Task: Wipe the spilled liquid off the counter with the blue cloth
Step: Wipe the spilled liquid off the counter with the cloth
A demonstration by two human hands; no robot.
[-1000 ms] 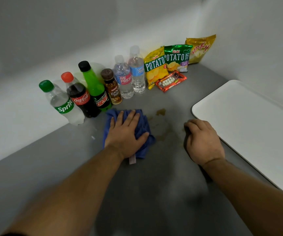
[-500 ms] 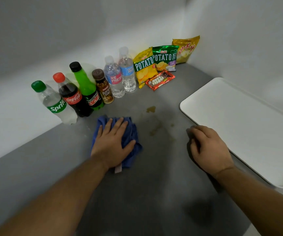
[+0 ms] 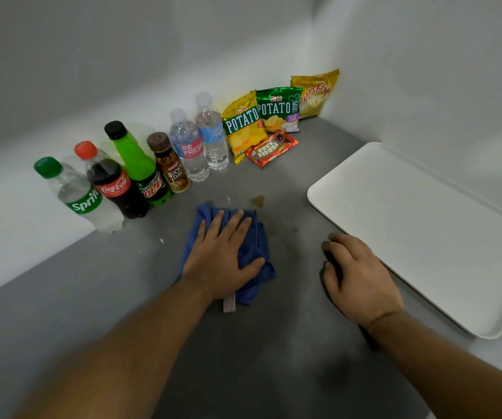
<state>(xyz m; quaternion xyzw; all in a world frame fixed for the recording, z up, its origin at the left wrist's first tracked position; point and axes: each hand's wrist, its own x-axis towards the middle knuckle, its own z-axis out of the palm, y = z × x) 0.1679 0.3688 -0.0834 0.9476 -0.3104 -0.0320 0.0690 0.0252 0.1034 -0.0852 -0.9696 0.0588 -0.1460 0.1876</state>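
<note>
A crumpled blue cloth (image 3: pixel 254 252) lies on the grey counter (image 3: pixel 123 297) near the middle. My left hand (image 3: pixel 222 261) presses flat on top of it, fingers spread and pointing away from me. A small brown puddle (image 3: pixel 257 201) sits just beyond the cloth, and fainter brown smears (image 3: pixel 289 240) spread to the cloth's right. My right hand (image 3: pixel 358 276) rests on the bare counter right of the smears, fingers curled down and holding nothing, close to the white tray's near edge.
Several drink bottles (image 3: pixel 116 182) line the back wall at left. Snack bags (image 3: pixel 277 116) and a red fudge bar (image 3: pixel 271 149) fill the back corner. A large white tray (image 3: pixel 425 225) lies at right. The counter's edge runs at lower right.
My left hand has slid the cloth back to the right, toward the brown smears, after a move to the left. My right hand stays resting by the tray.
</note>
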